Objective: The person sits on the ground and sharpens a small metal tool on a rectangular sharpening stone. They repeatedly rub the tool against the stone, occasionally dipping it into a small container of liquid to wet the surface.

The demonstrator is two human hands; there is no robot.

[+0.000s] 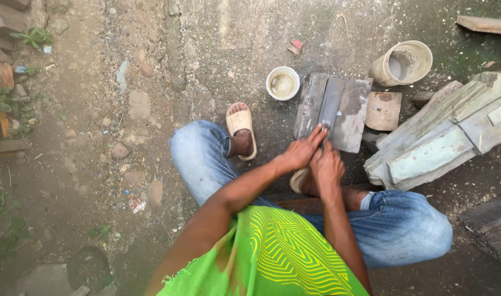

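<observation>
Blade [331, 101] flat on grey stone [351, 118], left hand [303, 152] fingers pressing it, right hand [327, 167] grip clenched on its near end.

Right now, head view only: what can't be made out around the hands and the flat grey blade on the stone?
- Handle end of the flat grey metal blade: covered by the left hand and right hand.
- Right foot: hidden behind both hands; only a tan sandal edge shows.
- Contents of the round white bowl: murky, too small to identify.
- Inside the tilted beige plastic bucket: shadowed.
- Weathered plank: cut off by the frame edge.
</observation>
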